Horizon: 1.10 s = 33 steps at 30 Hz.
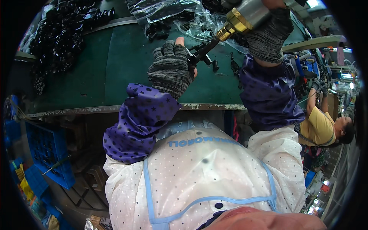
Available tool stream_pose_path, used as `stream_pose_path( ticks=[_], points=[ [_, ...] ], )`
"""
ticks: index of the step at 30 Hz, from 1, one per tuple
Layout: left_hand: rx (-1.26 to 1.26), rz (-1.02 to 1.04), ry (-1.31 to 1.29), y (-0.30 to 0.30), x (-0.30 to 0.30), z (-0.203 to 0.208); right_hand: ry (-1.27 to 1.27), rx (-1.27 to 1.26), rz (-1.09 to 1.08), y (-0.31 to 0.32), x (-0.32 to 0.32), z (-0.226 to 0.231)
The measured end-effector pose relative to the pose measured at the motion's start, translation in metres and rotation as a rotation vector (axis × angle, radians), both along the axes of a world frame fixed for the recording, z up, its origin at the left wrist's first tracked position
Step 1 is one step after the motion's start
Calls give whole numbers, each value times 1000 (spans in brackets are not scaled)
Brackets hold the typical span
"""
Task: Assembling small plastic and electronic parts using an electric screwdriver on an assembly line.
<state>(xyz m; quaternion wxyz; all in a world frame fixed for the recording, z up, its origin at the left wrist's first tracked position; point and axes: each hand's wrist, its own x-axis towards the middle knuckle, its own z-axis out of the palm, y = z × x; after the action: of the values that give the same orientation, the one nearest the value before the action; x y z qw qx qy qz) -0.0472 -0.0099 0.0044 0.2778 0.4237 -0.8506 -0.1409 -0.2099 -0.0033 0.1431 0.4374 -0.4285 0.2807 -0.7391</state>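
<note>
My left hand (168, 69), in a grey-black knit glove with bare fingertips, is closed on a small black part (193, 61) over the green workbench (126, 82). In my right hand (270, 40), gloved the same way, is a power screwdriver (242, 19) with a silver body and a brass-coloured collar. Its dark shaft slants down to the left, and the tip meets the black part beside my left fingers. Exactly where the tip sits is hidden. A short black cylindrical piece (216, 65) stands on the bench just right of the held part.
A big heap of black parts (61, 42) covers the bench's left side. Clear plastic bags (172, 15) lie at the back among more black parts. Below the bench's left end is a blue crate (50, 153). Off to the right a co-worker (322, 126) in yellow is working.
</note>
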Motion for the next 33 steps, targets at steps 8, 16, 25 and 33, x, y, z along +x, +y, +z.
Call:
stream_pose_path(
  ticks=[8, 16, 25, 33],
  points=[
    [107, -193, 86, -6, 4, 3, 31, -133, 129, 2, -10, 0],
    [16, -269, 138, -5, 4, 2, -17, -236, 519, -11, -15, 5],
    [-296, -72, 308, -1, -7, -8, 143, -170, -53, 15, -5, 8],
    [180, -466, 187, -3, -8, 11, 95, -297, 651, -10, -40, 7]
  ],
)
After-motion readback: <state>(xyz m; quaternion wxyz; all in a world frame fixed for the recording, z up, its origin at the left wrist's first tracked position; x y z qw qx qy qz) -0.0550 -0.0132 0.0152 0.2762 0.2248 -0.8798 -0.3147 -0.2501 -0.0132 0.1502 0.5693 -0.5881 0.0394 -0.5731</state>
